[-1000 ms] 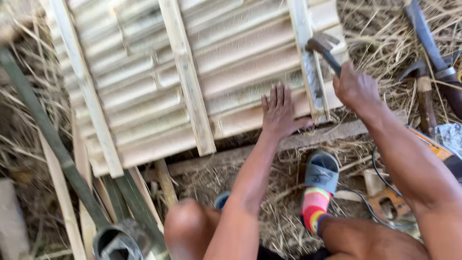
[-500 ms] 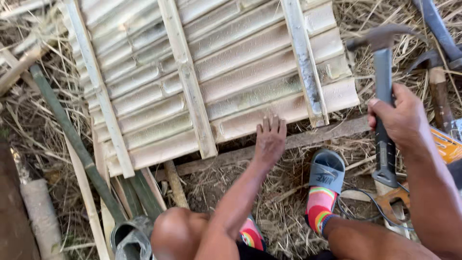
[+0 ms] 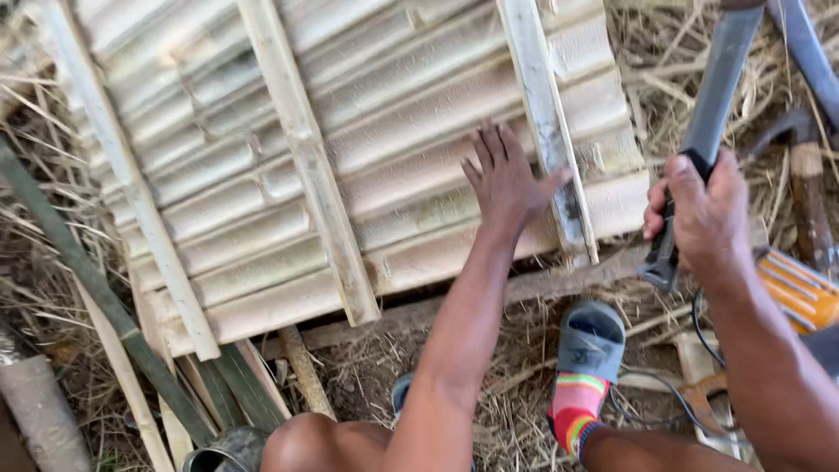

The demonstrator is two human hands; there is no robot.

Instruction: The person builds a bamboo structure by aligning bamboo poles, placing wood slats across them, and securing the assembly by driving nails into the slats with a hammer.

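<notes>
A panel of split bamboo slats lay flat on the straw-covered ground, held together by three pale cross battens. The person's left hand rested on the panel with its fingers spread flat, pressing down just beside the rightmost batten, the thumb touching its edge. The right hand was off the panel's right edge, closed tight around the dark handle of a hammer, which pointed up and away; the head was cut off at the top of the view. A grey sandal over a striped sock stood below the panel's lower right corner. Right of the panel, on the straw, lay a wooden-handled tool and an orange tool. Green bamboo poles ran along the panel's lower left side.
</notes>
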